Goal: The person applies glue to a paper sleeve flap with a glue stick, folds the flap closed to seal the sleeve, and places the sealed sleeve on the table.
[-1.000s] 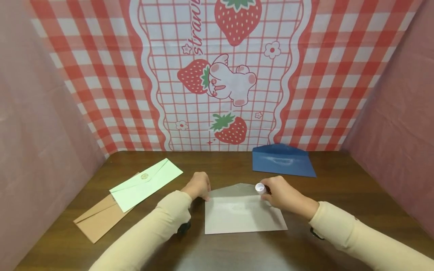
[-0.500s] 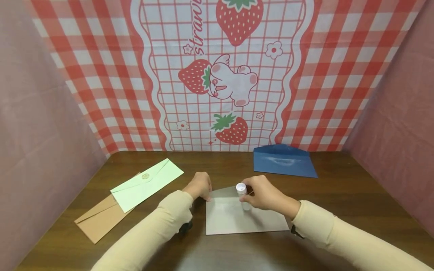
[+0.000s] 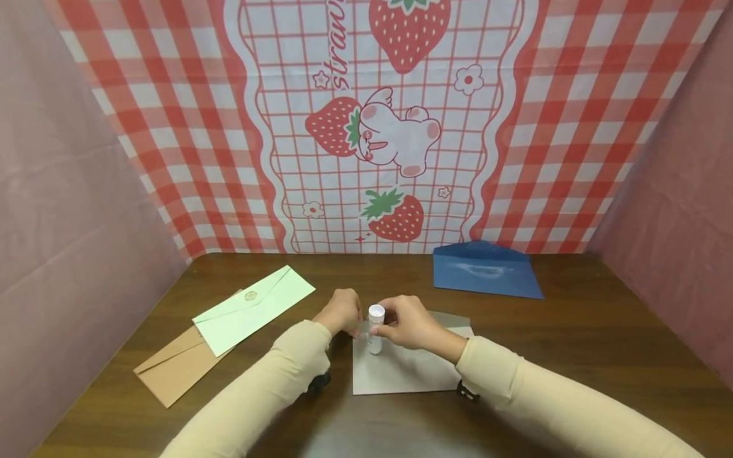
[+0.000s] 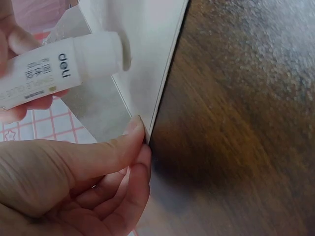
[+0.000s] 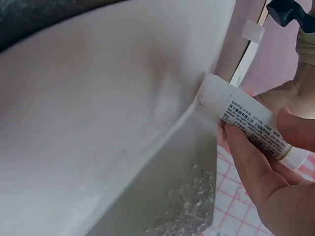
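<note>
A pale grey-white envelope lies on the table with its flap unfolded toward the back. My left hand pinches its left corner; the left wrist view shows thumb and fingertips on that corner. My right hand grips a white glue stick near the envelope's left end, beside my left hand. In the right wrist view the tip of the glue stick is at the line between the flap and the body, and the flap bears wet-looking clumps.
At the left, a light green envelope with a round seal overlaps a brown envelope. A blue envelope, its flap unfolded and a whitish smear on it, lies at the back right. A checked cloth hangs behind the table.
My right hand has moved left across the envelope with the glue stick, from its right end to its left end. My left hand has stayed at the left corner.
</note>
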### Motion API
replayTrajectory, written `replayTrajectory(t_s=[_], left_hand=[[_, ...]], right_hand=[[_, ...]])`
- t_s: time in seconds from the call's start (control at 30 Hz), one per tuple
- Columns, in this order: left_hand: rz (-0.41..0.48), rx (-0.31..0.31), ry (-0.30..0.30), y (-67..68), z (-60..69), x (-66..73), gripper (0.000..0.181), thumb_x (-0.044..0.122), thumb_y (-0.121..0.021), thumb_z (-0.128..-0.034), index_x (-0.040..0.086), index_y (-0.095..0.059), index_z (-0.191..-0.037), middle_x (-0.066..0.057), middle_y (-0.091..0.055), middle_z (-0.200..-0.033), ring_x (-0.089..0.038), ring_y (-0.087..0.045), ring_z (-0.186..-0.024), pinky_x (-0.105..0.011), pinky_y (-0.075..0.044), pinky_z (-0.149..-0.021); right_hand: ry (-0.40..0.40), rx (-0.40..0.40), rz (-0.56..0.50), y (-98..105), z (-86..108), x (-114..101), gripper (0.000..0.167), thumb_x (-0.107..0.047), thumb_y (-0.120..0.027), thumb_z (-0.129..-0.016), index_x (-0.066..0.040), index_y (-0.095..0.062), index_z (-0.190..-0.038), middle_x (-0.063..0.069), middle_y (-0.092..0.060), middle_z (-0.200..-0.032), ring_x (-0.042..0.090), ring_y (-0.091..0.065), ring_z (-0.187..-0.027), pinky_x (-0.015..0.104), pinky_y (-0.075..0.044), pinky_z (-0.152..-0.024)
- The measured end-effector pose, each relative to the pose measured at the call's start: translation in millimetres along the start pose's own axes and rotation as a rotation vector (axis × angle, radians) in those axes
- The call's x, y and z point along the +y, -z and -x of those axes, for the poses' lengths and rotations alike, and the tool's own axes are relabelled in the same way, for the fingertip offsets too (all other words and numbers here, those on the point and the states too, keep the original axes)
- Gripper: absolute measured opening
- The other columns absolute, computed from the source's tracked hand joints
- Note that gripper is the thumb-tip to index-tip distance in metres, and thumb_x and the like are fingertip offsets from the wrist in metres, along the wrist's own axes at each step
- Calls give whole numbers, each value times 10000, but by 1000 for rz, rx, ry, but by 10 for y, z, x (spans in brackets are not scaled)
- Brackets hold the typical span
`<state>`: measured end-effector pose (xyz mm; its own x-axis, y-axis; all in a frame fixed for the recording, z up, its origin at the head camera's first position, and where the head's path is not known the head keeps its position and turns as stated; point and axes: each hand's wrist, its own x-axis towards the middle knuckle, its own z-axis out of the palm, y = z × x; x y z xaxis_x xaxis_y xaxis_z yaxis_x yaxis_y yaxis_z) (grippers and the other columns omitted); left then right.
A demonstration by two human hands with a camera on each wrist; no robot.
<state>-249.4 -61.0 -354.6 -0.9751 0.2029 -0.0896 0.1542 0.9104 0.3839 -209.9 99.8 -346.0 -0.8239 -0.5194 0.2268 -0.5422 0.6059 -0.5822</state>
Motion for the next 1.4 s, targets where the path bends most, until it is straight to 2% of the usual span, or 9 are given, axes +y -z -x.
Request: replayTrajectory(t_s=[0.2, 0.33, 0.67, 0.9, 1.23, 1.4], left_hand=[[-9, -11, 12, -9, -5, 16, 229, -32, -890, -540, 53, -736, -686, -36, -713, -744, -131, -582, -682, -213, -535, -647], [-25, -6, -2, -12, -12, 31, 227, -22, -892, -537, 56, -739, -686, -23, -711, -729, -121, -564, -671, -200, -520, -633], [-60, -4, -4, -9, -25, 31, 226, 8, -907, -538, 70, -745, -683, -24, -738, -788, -156, -612, -789, -245, -562, -770], [-26, -23, 9, -41, -29, 40, 216, -3, -902, -545, 61, -735, -665, -43, -726, -799, -170, -612, -808, -264, -564, -783], [-37, -16, 3, -49, -22, 28, 212, 5, -903, -537, 64, -730, -643, -43, -709, -757, -159, -578, -760, -259, -559, -752], [-29, -23, 7, -18, -12, 45, 204, -4, -895, -547, 59, -734, -653, -60, -714, -780, -170, -584, -777, -271, -561, -763]], right_hand=[[-19, 39, 42, -36, 32, 38, 131, -153, -764, -802, -57, -703, -868, 70, -740, -823, 96, -654, -736, 188, -509, -624], [-17, 59, 67, -25, 60, 62, 116, -152, -758, -810, -65, -691, -849, 57, -733, -804, 92, -645, -728, 193, -505, -621], [-10, 94, 116, 83, 177, 141, 122, -153, -764, -800, -79, -667, -790, 32, -696, -721, 44, -564, -646, 174, -445, -570], [-13, 104, 128, 154, 263, 238, 139, -152, -767, -794, -76, -653, -772, 23, -677, -691, 26, -518, -622, 174, -426, -558], [-89, 97, 118, 309, 385, 341, 123, -157, -759, -807, -74, -668, -808, 26, -699, -754, 53, -569, -680, 203, -473, -593], [-93, 102, 125, 378, 431, 401, 125, -156, -757, -810, -61, -678, -828, 41, -710, -776, 67, -595, -698, 220, -498, -607]])
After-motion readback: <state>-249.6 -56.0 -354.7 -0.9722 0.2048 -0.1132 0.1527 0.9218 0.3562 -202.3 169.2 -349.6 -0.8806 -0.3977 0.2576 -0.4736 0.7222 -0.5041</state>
